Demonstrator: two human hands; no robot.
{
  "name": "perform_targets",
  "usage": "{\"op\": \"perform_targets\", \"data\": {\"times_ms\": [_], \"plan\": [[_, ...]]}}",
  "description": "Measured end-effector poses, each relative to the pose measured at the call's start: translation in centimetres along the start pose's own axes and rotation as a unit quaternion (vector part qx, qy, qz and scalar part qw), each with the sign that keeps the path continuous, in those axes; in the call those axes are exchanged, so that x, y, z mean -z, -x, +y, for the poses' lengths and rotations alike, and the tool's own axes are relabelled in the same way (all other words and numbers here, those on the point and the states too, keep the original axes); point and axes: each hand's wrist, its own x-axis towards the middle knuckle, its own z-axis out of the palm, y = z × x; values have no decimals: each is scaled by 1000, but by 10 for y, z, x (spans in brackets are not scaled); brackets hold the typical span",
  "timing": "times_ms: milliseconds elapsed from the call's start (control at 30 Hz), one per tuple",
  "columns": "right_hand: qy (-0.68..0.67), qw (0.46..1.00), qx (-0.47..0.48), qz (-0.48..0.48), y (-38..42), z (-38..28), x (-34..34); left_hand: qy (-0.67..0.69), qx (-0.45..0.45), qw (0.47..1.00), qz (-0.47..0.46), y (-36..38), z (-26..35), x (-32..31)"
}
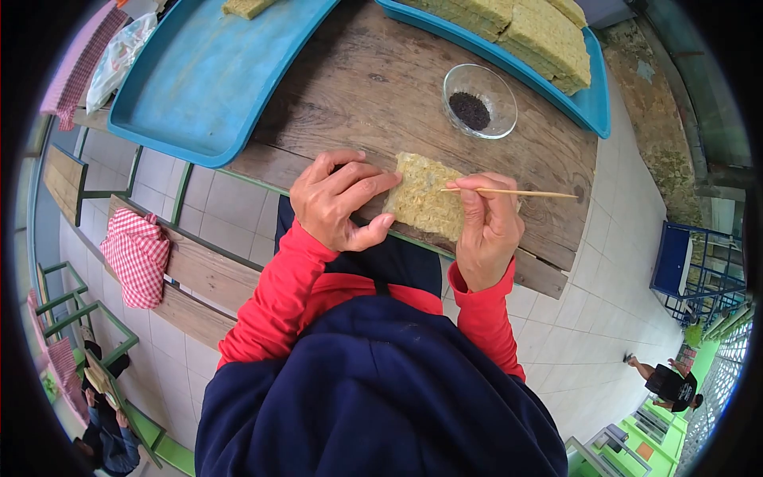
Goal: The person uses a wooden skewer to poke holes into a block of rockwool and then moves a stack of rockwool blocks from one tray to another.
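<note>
A yellowish, rough-textured slab (425, 199) lies near the front edge of the wooden table (350, 87). At its left side, my left hand (338, 199) has its fingers curled and thumb apart, with the fingertips touching the slab's edge. My right hand (489, 226) pinches a thin wooden stick (536, 193) between thumb and fingers. The stick's tip rests at the slab's upper surface, and its long end points right. Behind the slab stands a clear glass bowl (505, 107) with small dark grains (469, 110) in it.
At the back left is a blue tray (199, 79) with one yellowish piece (246, 6). Another blue tray (600, 95) at the back right holds several slabs (548, 44). A bench (207, 274) with a checkered cloth (135, 258) stands left. Two people appear in the distance.
</note>
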Motion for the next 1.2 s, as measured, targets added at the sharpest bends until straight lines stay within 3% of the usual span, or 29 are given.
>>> {"op": "perform_targets", "data": {"times_ms": [867, 1033, 1200], "plan": [[59, 998, 5, -30, -2, -5, 2, 1, 4, 1000, -2, 0, 1, 0], [-42, 998, -22, 32, -6, -3, 3, -8, 5, 1000, 11, 1, 0, -2], [-45, 998, -52, 9, -14, -6, -10, -4, 8, 1000, 4, 3, 0, -2]]}}
